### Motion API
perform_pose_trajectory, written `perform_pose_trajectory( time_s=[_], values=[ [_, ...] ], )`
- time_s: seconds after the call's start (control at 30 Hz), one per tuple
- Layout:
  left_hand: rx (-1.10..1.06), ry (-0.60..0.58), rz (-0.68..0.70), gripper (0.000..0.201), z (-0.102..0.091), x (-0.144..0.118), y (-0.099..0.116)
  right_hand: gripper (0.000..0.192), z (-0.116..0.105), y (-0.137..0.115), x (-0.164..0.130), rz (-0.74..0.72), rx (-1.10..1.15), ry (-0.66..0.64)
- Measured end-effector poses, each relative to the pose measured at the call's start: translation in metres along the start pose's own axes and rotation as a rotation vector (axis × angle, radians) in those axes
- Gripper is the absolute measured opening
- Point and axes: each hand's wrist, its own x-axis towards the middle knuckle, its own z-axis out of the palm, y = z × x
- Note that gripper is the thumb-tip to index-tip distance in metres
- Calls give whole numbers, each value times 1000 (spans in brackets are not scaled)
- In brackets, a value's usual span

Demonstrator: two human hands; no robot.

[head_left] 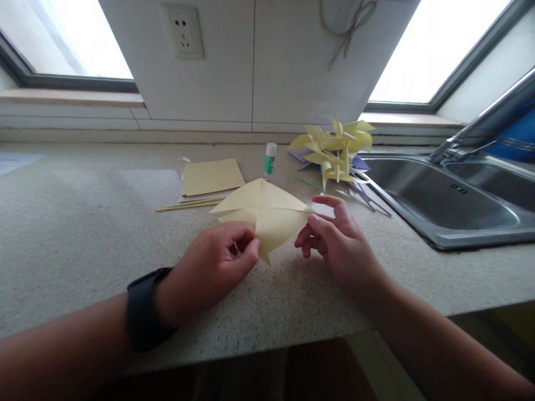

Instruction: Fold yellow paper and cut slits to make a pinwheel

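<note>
A pale yellow square of paper (278, 220), slit from its corners toward the middle, is held just above the counter. My left hand (221, 259), with a dark watch (148, 309) on the wrist, pinches its near edge between thumb and forefinger. At the paper's right corner is my right hand (334, 236); its thumb touches the corner, while the fingers stay spread apart with the forefinger reaching past it. Behind the paper lie a stack of yellow paper (213, 175) and thin wooden sticks (184, 205). A glue stick (270, 159) with a white cap stands upright.
Several yellow and purple paper pinwheels (334, 147) are heaped at the back right, with thin strips (370, 197) beside them. A steel sink (401, 189) with a tap (455, 147) borders the right side. Above the speckled counter (83, 223) is a wall socket (183, 32).
</note>
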Motion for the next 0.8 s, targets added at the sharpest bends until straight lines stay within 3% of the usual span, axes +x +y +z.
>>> perform_pose_trajectory(
  time_s=[0.1, 0.3, 0.5, 0.67, 0.8],
  values=[
    [-67, -18, -48, 24, -2, 2, -2, 41, -2, 2, 2, -30, -21, -1],
    [-176, 55, -168, 27, -9, 9, -10, 14, -7, 1, 3, -52, -86, -61],
    [-327, 123, -243, 23, -24, 20, -15, 29, -13, 2, 3, -81, -217, -174],
    [-385, 50, -266, 22, -28, 22, -20, 15, -14, 7, 0, -311, -548, -159],
    [-378, 10, -278, 27, -26, 22, -22, 7, -14, 3, 0, -506, -726, -252]
  ],
)
